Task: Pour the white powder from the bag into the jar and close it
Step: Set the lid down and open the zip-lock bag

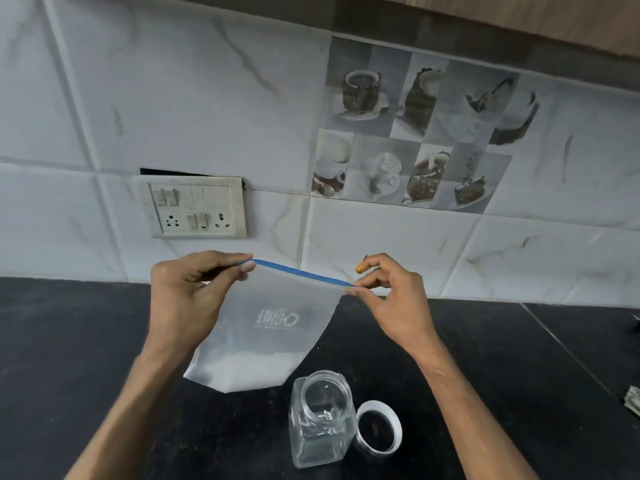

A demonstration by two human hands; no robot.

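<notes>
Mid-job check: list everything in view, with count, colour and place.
bag: one, translucent with blue seal strip, held above the counter
white powder: one heap, white, in the bag's bottom
jar: one, clear, lid off, on the counter below the bag
lid: one, white, on the counter right of the jar
wall tiles: many, white marbled, behind the counter
switchboard: one, off-white, on the tiles, left
picture tile: one, grey-brown, upper right
grey object: one, cut off at right edge
fingertip cap: one, orange, worn on a raised finger
left hand: one, fingers pinch the bag's left top corner
right hand: one, fingers pinch the bag's right top corner
</notes>
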